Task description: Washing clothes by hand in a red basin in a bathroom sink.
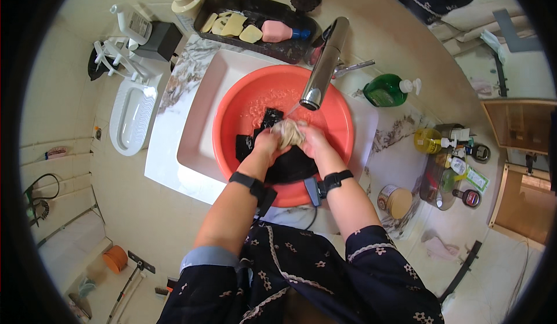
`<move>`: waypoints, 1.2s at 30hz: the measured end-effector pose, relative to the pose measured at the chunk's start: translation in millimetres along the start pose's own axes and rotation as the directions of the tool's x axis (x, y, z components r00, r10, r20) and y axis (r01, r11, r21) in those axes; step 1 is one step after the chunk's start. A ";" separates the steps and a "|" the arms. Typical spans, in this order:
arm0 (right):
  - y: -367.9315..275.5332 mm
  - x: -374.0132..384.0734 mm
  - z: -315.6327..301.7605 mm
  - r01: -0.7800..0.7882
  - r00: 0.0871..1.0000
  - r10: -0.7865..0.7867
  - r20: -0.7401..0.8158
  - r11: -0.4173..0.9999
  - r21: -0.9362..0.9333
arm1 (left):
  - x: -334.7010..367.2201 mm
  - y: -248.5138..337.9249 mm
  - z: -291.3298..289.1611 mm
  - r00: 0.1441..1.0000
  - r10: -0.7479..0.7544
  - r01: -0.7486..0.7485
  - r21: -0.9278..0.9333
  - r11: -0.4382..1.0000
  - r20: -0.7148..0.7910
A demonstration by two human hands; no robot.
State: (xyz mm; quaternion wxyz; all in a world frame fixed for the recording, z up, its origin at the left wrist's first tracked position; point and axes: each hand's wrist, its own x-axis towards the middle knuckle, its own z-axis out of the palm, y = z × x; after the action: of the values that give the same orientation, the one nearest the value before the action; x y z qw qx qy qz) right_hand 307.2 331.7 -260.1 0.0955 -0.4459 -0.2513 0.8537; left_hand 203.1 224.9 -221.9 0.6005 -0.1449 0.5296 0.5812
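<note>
My left hand (268,145) and my right hand (314,140) are closed on a wet, crumpled beige cloth (292,132), one on each side of it. They hold it over an orange-red plastic basin (225,115) standing in the white sink (194,129). A thin stream of water falls from the chrome faucet (326,63) toward the cloth. Below my hands, black fabric (287,166) lies in the basin, partly hidden by my hands and wrists. Bubbling water shows at the basin's far side. Each wrist wears a black strap.
Behind the sink, a black tray (255,45) holds soap pieces and a pink bottle (276,31). A green pump bottle (390,90) stands right of the faucet. Farther right are a round jar (395,201) and a yellow pump bottle (428,141). A squat toilet (134,115) lies at the left.
</note>
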 end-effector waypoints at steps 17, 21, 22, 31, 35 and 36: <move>-5.5 -55.7 118.1 0.705 0.510 -0.605 0.611 -0.113 -0.700 | -10.0 16.1 -21.4 0.891 0.170 0.136 -0.604 0.785 0.421; -23.3 -32.5 103.8 0.547 0.610 -0.727 0.316 0.097 -0.832 | -32.1 22.7 5.3 0.941 0.156 0.054 -0.589 0.806 0.299; -19.8 -31.7 101.1 0.544 0.611 -0.728 0.311 0.100 -0.833 | -31.6 21.0 1.4 0.940 0.117 0.112 -0.616 0.779 0.319; -13.9 -37.2 91.8 0.645 0.605 -0.575 0.551 -0.052 -0.762 | -54.9 27.0 -4.0 0.916 0.148 0.126 -0.617 0.777 0.374; 34.0 -82.8 110.9 0.694 0.586 -0.508 0.632 -0.088 -0.715 | -64.6 15.7 -8.8 0.891 0.326 -0.028 -0.680 0.733 0.315; 37.7 -77.9 118.7 0.595 0.625 -0.552 0.552 -0.119 -0.794 | -69.5 7.3 -9.3 0.752 0.466 0.008 -0.712 0.702 0.467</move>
State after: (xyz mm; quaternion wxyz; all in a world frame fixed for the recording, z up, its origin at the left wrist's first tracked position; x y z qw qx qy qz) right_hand 258.9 228.5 -167.4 0.1560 -0.2303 -0.8824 0.3795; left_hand 208.9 181.7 -166.5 0.5612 -0.0826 0.0694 0.8206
